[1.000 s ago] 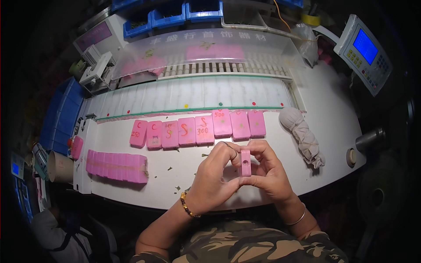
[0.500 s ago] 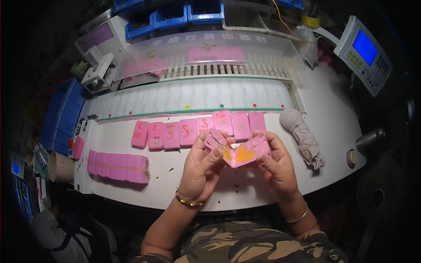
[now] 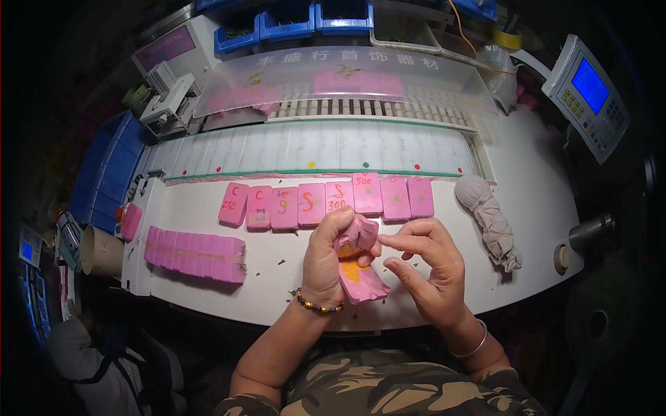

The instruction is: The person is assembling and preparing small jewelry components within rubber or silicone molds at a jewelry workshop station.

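My left hand [image 3: 325,258] grips a pink rubber mould [image 3: 364,286] that is spread apart, its upper half bent back in the fingers. The lower half hangs down, with an orange-yellow patch on its inner face. Close beside it, my right hand [image 3: 433,277] holds nothing; thumb and forefinger are apart, the forefinger tip almost at the mould's upper half. Whether that tip touches it, I cannot tell. Beyond my hands stands a row of pink rubber moulds [image 3: 312,204] with red marks. At the left lies a bundled stack of pink moulds [image 3: 195,255].
A tied grey cloth pouch [image 3: 487,222] lies at the right. Behind the mould row runs a long white segmented tray [image 3: 277,149] under a clear cover [image 3: 388,66]. A control panel [image 3: 590,93] stands far right; blue bins [image 3: 286,28] line the back. Dark crumbs [image 3: 282,262] dot the white table.
The right hand has let go of the mould and drawn slightly away. The mould has turned in the left hand, one half now hanging downward. The whole view has shifted slightly.
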{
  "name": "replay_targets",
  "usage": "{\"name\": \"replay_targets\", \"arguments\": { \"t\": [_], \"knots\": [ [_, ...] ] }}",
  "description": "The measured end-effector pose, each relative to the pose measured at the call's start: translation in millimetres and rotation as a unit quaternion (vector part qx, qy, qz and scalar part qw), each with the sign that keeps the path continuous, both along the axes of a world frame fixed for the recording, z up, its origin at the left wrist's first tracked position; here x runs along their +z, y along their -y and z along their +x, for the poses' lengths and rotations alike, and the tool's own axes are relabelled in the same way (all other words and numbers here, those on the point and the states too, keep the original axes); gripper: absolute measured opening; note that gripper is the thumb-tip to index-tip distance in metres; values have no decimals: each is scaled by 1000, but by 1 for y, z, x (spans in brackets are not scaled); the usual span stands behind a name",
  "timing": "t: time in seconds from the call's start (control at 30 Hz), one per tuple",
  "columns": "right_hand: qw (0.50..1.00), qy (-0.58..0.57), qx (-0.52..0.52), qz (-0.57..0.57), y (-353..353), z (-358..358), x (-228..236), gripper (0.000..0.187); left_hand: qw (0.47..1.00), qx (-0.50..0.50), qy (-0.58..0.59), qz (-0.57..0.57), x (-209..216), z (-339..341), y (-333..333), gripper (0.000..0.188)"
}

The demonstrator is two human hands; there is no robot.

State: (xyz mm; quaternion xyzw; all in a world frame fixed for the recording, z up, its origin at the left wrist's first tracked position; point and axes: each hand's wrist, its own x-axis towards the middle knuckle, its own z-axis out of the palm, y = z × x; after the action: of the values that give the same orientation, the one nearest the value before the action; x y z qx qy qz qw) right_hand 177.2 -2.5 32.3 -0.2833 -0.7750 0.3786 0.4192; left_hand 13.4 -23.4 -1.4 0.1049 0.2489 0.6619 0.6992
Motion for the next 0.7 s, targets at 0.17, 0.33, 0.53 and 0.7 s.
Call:
{"name": "replay_targets", "arguments": {
  "t": [0.17, 0.33, 0.53, 0.7],
  "knots": [
    [993, 27, -44, 106, -2, -14, 5, 29, 999, -4, -43, 0, -2, 8, 1, 23],
    [987, 35, -37, 152, -3, -17, 7, 22, 997, 19, -69, 20, -10, 7, 2, 25],
    [986, 11, 74, 149, -9, -12, 13, 19, 994, 84, -46, -48, 15, 6, -6, 32],
    [975, -165, 21, -148, -19, 2, 26, 8, 994, 16, -110, 6, -2, -11, -5, 48]
  ]
}}
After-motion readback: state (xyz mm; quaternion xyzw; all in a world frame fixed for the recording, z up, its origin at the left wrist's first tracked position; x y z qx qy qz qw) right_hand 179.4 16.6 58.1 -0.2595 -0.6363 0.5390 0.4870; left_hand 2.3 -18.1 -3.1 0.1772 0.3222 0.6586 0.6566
